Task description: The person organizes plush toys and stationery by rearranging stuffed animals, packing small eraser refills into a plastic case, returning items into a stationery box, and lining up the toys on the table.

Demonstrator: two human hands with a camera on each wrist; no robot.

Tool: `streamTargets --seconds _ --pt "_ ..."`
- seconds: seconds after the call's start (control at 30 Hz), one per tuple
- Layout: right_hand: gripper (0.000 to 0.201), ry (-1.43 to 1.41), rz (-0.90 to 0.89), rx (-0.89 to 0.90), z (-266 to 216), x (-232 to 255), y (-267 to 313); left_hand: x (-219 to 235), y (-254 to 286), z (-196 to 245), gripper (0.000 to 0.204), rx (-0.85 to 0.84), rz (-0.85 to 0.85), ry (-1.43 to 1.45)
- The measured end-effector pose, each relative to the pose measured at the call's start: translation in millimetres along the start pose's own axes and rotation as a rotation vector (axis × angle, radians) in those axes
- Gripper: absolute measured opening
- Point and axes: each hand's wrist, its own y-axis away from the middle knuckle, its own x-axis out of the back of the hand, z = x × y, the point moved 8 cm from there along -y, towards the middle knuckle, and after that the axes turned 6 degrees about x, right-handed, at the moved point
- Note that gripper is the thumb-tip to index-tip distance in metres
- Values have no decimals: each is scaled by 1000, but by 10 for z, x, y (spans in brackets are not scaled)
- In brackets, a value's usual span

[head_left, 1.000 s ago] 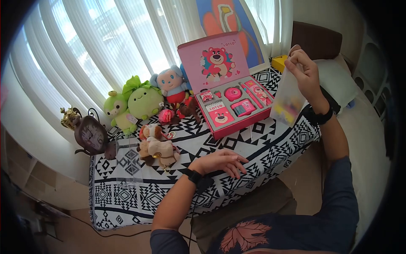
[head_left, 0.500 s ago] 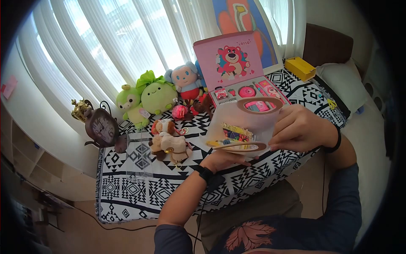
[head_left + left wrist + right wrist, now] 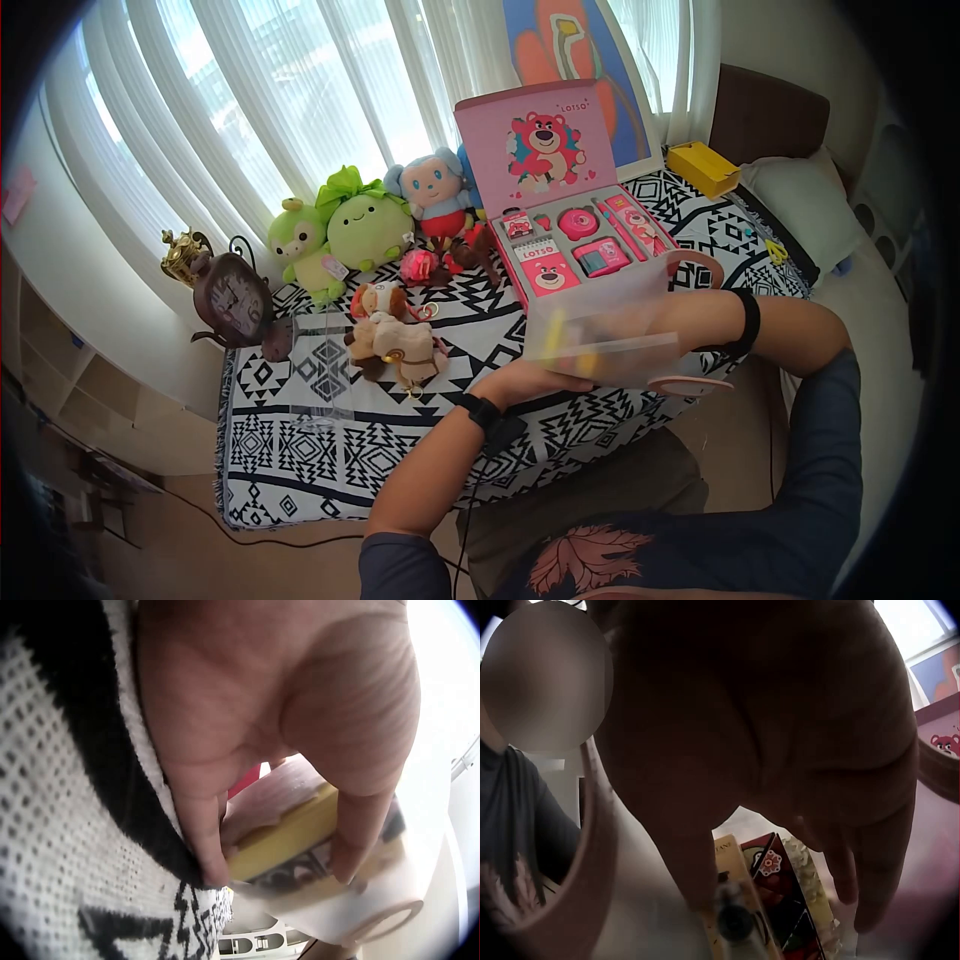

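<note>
A translucent bag (image 3: 645,362) with oval handles lies tilted across my hands, its handle end to the right. My left hand (image 3: 540,382) supports it from below; in the left wrist view thumb and fingers grip its outside around a yellow-edged packet (image 3: 289,840). My right hand (image 3: 690,315) reaches inside through the handle end. In the right wrist view its thumb and fingers hang apart over a tan box (image 3: 727,859), a dark patterned box (image 3: 784,881) and a pale bumpy strip (image 3: 814,885). A pink gift box (image 3: 525,275) stands open just behind the bag.
Plush toys (image 3: 365,225) line the window side, with small plush keychains (image 3: 400,345) in front. A brown clock (image 3: 235,295) stands at the left near a clear plastic sleeve (image 3: 322,375). A yellow box (image 3: 703,170) lies at the back right on the patterned cloth (image 3: 270,440).
My right hand brought the bag down from the right onto my left hand. Since then the bag has turned its handles rightward, and the right hand has gone inside it.
</note>
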Motion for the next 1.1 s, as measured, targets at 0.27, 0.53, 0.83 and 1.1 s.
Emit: streamTargets --seconds 0.27,0.53,0.83,1.1 --pt "56 492 83 559 -180 -46 -66 75 11 -90 57 56 33 -16" --pt "52 889 -117 193 459 -472 -666 44 12 -207 66 177 -5 332" --pt "60 1293 -562 -427 727 -918 -1561 36 23 -144 69 156 -9 263" --pt "77 622 -293 -63 568 -356 -699 36 18 -217 70 187 -26 365"
